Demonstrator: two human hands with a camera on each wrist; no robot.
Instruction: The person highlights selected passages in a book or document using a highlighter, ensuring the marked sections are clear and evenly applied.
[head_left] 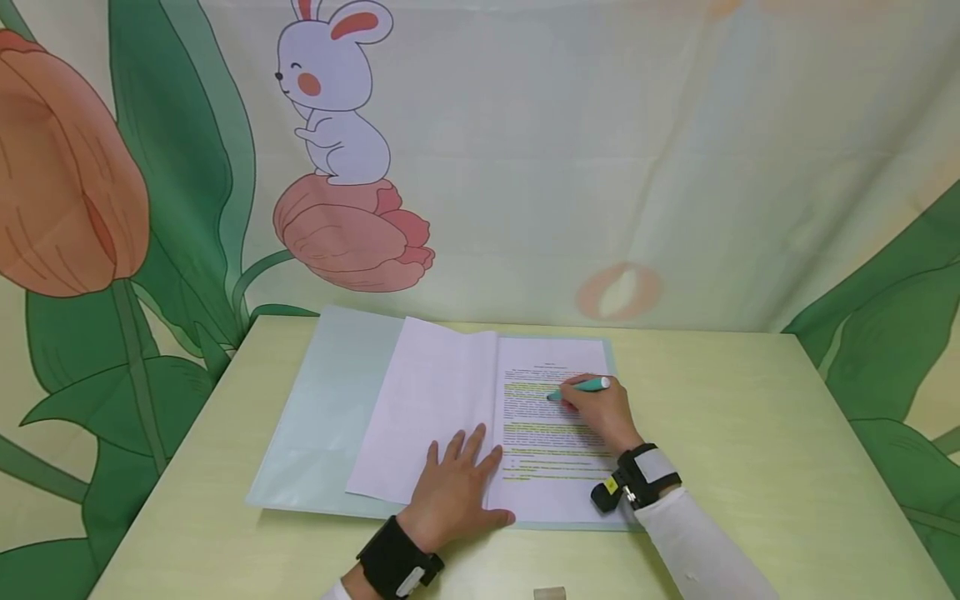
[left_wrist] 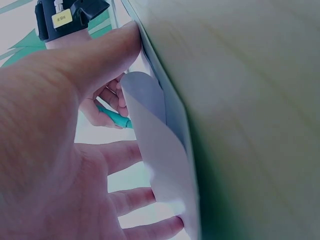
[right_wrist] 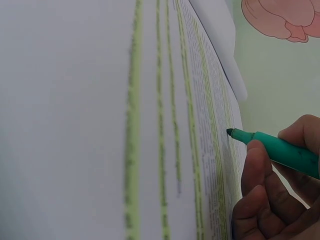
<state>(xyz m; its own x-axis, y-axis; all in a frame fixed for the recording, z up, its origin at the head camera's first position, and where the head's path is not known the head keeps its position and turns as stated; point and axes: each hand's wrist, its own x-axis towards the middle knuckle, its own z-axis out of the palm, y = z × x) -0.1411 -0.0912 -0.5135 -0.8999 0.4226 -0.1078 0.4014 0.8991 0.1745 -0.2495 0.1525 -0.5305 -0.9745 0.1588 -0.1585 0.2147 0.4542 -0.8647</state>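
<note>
A printed page [head_left: 555,500] with yellow-green highlighted lines lies on the right side of an opened pale blue folder [head_left: 322,417]. My right hand [head_left: 603,412] pinches a green marker [right_wrist: 285,152] between thumb and fingers. Its dark tip points at the upper part of the text, close over the paper. Spread over the lower fold, my left hand [head_left: 457,492] has its fingers extended on the turned-over white sheet [head_left: 427,400] and its thumb near the bottom edge of the printed page. The left wrist view shows that sheet curling up beside the fingers.
The folder rests on a light wooden table [head_left: 765,433]. A small beige object [head_left: 550,593] sits at the table's front edge. Behind the table hangs a cloth [head_left: 525,167] printed with a rabbit and tulips. Both wrists wear black camera straps [head_left: 397,558].
</note>
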